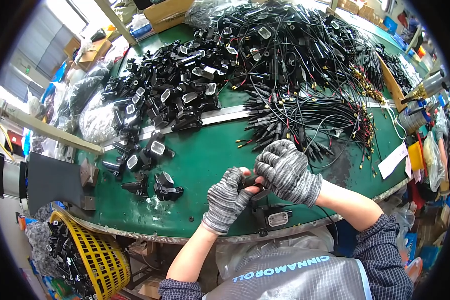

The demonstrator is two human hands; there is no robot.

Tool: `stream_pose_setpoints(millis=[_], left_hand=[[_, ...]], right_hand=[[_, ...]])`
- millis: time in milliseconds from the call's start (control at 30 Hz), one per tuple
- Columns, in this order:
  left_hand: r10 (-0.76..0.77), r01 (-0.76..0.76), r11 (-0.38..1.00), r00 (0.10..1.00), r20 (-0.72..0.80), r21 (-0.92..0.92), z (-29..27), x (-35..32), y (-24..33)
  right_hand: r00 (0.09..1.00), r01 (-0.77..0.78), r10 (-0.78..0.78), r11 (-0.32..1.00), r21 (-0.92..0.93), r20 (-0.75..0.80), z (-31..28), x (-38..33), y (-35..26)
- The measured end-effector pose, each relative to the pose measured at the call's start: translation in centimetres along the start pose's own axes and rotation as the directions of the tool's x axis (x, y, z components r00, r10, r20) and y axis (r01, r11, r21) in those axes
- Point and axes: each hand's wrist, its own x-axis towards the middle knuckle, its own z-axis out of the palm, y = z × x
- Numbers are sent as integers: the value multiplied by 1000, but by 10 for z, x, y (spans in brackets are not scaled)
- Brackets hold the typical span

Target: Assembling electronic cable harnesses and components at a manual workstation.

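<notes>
Both my hands wear grey striped knit gloves with bare fingertips, and they meet over the front of the green table. A small dark part [249,183] sits between them, mostly covered by fingers. My left hand [224,199] is closed on it with thumb and fingers. Curled at its upper right end, my right hand [286,172] pinches it too; what lies inside the fist is hidden. Just below the hands, a black plastic housing with a clear oval window [278,219] rests at the table edge. A thin black cable [330,218] trails beside it to the right.
Loose black housings [157,148] spread from the table's left into a large heap [185,75]. Bundled black cables [295,117] with red wires and brass-coloured tips lie beyond my right hand. A yellow basket [92,252] of black parts stands lower left. A metal strip [225,114] crosses the table.
</notes>
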Motion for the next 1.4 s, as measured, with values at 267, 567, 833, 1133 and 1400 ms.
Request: stream_pose_setpoints(millis=[267,567,833,1133,1400], left_hand=[[155,-158,968,987,27,193,-4,6,-2],[118,-128,966,991,58,224,-8,7,4],[153,-171,956,984,94,239,-10,11,5],[21,-37,988,994,109,151,-10,11,4],[-26,-19,950,990,138,310,-37,9,-12]], right_hand=[[999,-35,34,999,37,27,-10,3,-1],[1000,-4,4,1000,-26,11,-11,4,-3],[990,-74,75,997,-11,120,-9,-1,-5],[975,-129,128,992,-6,180,-11,-2,-2],[885,-188,227,973,-134,407,-98,-29,2]])
